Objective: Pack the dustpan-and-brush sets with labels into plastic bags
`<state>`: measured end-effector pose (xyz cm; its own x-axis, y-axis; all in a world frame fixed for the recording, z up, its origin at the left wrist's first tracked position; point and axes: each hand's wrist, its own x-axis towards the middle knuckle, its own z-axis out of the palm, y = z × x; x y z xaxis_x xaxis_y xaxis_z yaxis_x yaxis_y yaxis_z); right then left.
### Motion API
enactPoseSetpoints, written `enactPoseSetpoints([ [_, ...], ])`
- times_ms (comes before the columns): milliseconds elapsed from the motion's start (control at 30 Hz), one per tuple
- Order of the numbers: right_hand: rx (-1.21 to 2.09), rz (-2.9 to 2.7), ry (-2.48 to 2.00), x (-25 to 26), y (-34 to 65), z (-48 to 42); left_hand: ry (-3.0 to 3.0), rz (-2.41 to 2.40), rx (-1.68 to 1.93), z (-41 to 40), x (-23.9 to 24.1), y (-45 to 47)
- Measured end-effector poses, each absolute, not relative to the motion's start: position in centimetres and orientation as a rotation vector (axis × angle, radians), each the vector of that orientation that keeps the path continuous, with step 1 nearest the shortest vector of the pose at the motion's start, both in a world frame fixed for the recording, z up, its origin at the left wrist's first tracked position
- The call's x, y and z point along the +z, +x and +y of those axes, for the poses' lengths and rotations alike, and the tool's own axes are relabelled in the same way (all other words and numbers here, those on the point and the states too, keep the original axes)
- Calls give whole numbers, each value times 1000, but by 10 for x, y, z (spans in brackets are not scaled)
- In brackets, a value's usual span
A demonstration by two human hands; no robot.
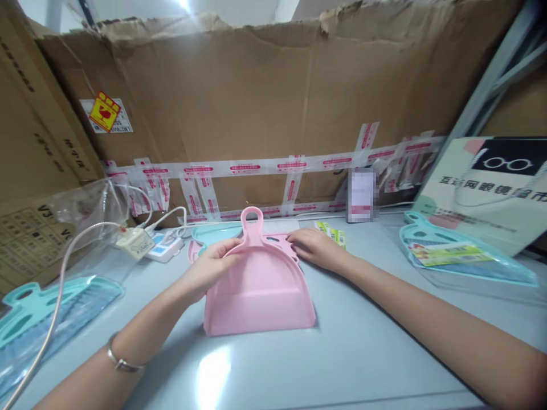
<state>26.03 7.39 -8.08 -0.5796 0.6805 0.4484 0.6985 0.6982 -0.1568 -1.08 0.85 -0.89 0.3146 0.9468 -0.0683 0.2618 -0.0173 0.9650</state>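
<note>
Pink dustpan (260, 285) sits mid-worktop (342, 353), flat edge toward the person, handle w/ round hanging loop pointing away at the cardboard wall (273, 97). Left hand (211, 267) is on the pan's upper left shoulder, fingers curled over the edge, thumb along the rim, so it's gripping the pan. Right hand (314, 246) lies on the upper right side by the handle, fingers stretched out flat & close together, touching the pink edge; can't tell if it's actually pinching anything. Silver bracelet (122, 360) on the left wrist.

Behind the pink pan, touching or nearly so, a teal dustpan (213, 232) pokes out to the left. Just beyond the right hand: small green-yellow label card (333, 233). Far right, another teal dustpan in a clear bag (461, 256) w/ a printed card on it, leaning poster w/ glasses logo (491, 188) behind it. Far left, a teal brush in plastic wrap (51, 307), partly under a white cable (64, 256) running to a power strip (135, 241); small white-blue scale-like gadget (164, 247) beside that. Clear bag (85, 210) crumpled at left against stacked boxes. Printed packing tape (273, 166) runs across the cardboard.
</note>
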Motion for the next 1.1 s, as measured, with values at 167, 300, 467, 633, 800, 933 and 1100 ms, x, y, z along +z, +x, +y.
enactPoseSetpoints([
  [167, -69, -2157, -1115, -73, 270, 71, 1491, 1176, 843, 7, -11, -8],
  [300, 52, -1586, -1145, -46, 285, 62, 1469, 1162, 890, 7, -14, -6],
  [467, 325, -1149, -877, -6, 290, 43, 1419, 1162, 892, 8, -20, -3],
  [633, 588, -1191, -862, -11, 251, 20, 1385, 1178, 935, 11, -26, -1],
  [800, 848, -1527, -982, -36, 203, -5, 1384, 1120, 974, 16, -30, -1],
  [933, 779, -1667, -995, -43, 192, -10, 1397, 1095, 1009, 15, -30, 0],
  [1100, 532, -1720, -1002, -42, 191, -2, 1532, 1129, 1042, 9, -28, 7],
])
